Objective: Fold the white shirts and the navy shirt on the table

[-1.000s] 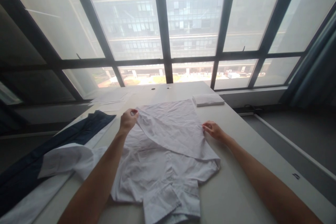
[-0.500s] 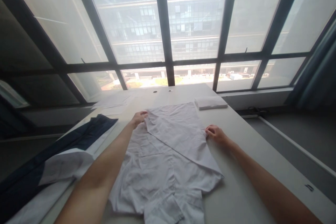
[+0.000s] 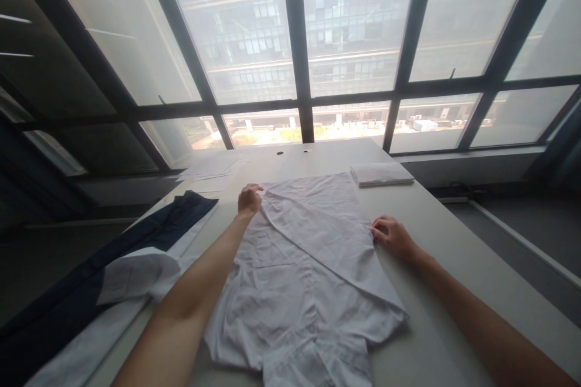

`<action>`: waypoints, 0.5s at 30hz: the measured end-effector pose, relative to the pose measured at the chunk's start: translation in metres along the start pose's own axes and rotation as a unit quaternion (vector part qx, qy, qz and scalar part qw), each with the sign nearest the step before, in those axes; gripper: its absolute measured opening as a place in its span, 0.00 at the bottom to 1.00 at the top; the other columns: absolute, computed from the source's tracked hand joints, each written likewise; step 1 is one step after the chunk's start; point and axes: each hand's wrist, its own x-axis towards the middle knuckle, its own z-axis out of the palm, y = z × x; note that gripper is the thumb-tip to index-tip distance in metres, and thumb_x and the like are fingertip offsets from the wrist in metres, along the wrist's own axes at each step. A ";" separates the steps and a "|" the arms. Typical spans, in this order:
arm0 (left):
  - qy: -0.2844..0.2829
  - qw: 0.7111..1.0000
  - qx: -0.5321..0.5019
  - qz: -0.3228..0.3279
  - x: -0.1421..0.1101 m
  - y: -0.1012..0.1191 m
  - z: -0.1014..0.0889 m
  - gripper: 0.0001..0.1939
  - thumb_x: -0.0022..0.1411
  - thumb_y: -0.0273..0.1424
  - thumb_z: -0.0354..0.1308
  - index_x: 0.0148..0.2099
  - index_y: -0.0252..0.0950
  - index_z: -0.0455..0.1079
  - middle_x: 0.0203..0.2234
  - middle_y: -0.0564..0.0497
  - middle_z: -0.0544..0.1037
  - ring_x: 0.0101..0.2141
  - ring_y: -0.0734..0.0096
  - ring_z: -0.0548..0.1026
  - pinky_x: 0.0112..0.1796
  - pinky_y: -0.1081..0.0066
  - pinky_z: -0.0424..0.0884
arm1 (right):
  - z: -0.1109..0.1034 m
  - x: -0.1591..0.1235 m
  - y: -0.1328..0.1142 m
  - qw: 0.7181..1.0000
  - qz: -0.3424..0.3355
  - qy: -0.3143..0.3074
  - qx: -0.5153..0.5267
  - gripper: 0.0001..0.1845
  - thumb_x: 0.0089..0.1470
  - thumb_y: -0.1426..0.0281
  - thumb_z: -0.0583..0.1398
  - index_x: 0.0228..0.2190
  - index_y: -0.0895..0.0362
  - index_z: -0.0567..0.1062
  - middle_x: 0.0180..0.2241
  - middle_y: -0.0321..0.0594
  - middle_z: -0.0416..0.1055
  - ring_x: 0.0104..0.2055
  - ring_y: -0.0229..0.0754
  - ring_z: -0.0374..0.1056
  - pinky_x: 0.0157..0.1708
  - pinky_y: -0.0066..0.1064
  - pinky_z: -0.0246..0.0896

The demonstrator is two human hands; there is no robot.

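Note:
A white shirt (image 3: 313, 254) lies spread on the white table, collar end toward me, with one part folded diagonally across its upper area. At the shirt's far left edge, my left hand (image 3: 250, 199) pinches the fabric. My right hand (image 3: 391, 234) is closed on the right edge of the shirt, a little nearer to me, with fingertips pressed together on the cloth. Some wrinkles run over the front of the shirt. Its nearest end is cut off by the bottom of the view.
Dark blue trousers (image 3: 154, 230) and another white garment (image 3: 136, 275) lie along the table's left side. A folded white cloth (image 3: 381, 173) rests at the back right. Paper sheets (image 3: 211, 169) lie at the back left. Windows stand beyond the table (image 3: 436, 290).
The view has shifted slightly, so everything sits further right. Both hands keep hold of the shirt's edges, and the fabric between them looks a little flatter.

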 end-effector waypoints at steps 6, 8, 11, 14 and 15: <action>-0.104 0.990 0.061 0.078 -0.019 0.014 0.037 0.21 0.67 0.36 0.54 0.61 0.42 0.70 0.64 0.45 0.68 0.66 0.54 0.59 0.64 0.51 0.52 | 0.000 -0.001 0.000 1.000 0.004 0.000 -0.005 0.11 0.56 0.61 0.59 0.28 0.52 0.78 0.38 0.43 0.77 0.43 0.50 0.71 0.49 0.38 0.63; -0.129 0.985 0.077 0.084 -0.026 0.014 0.044 0.23 0.69 0.41 0.54 0.62 0.43 0.69 0.66 0.43 0.65 0.67 0.50 0.56 0.63 0.43 0.50 | 0.000 -0.001 0.001 1.000 0.002 -0.001 -0.004 0.12 0.56 0.60 0.59 0.28 0.52 0.78 0.38 0.44 0.77 0.44 0.51 0.71 0.49 0.39 0.63; -0.128 0.984 0.089 0.091 -0.032 0.015 0.045 0.24 0.71 0.43 0.50 0.65 0.42 0.66 0.68 0.42 0.60 0.68 0.50 0.53 0.63 0.40 0.47 | 0.002 -0.001 0.004 1.000 0.002 0.000 0.004 0.13 0.57 0.61 0.57 0.28 0.52 0.79 0.39 0.45 0.77 0.44 0.51 0.71 0.50 0.39 0.63; -0.087 0.988 0.093 0.085 -0.033 0.020 0.040 0.23 0.73 0.35 0.46 0.67 0.39 0.64 0.68 0.41 0.60 0.68 0.53 0.55 0.65 0.46 0.46 | 0.003 0.000 0.007 1.000 0.002 0.005 0.009 0.15 0.58 0.62 0.55 0.29 0.52 0.79 0.39 0.45 0.78 0.44 0.51 0.72 0.50 0.39 0.63; -0.070 0.990 0.093 0.081 -0.033 0.021 0.037 0.23 0.73 0.32 0.45 0.67 0.37 0.64 0.67 0.41 0.61 0.67 0.55 0.57 0.66 0.50 0.46 | 0.004 0.000 0.008 1.000 0.002 0.007 0.008 0.15 0.58 0.61 0.54 0.29 0.52 0.79 0.39 0.45 0.78 0.44 0.51 0.72 0.50 0.39 0.63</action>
